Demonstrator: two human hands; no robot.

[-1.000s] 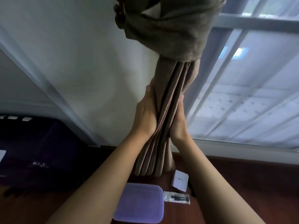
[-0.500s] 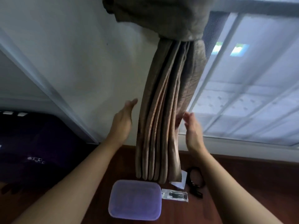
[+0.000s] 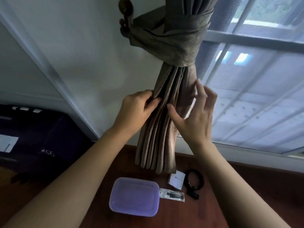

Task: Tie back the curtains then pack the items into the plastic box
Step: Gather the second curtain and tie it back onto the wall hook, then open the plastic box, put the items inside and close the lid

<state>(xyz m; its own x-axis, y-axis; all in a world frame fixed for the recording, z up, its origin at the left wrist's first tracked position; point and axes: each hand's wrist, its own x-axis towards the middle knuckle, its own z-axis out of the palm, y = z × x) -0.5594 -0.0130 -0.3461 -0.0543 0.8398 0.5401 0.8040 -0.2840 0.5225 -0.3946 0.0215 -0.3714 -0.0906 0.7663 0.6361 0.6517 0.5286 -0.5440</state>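
We note the curtain (image 3: 166,112) gathered into a bundle and cinched by a fabric tie-back (image 3: 172,40) looped to a wall hook (image 3: 125,9) — the tying step looks done, with only tidying in hand; left hand (image 3: 136,111) pinches an outer pleat on the bundle's left edge, fingers closed on the cloth; right hand (image 3: 195,116) sits on the right side of the bundle, thumb against the pleats and fingers spread and loosely curled, touching the cloth rather than clamping it; we judge this to be straightening the folds below the tie

Packing not yet begun, as far as we can see; the plastic box (image 3: 134,196), purple and with its lid on, lies on the wooden surface (image 3: 230,203) just below the curtain hem; beside it to the right, all outside the box — a small clear packet (image 3: 172,195) touching the box's edge, a white card or carton (image 3: 176,180) and a coiled black cable (image 3: 194,182)

Remaining, in our judgement: release the curtain; open the box; place the three items inside; close it; whether other curtains need tying we cannot tell from this view
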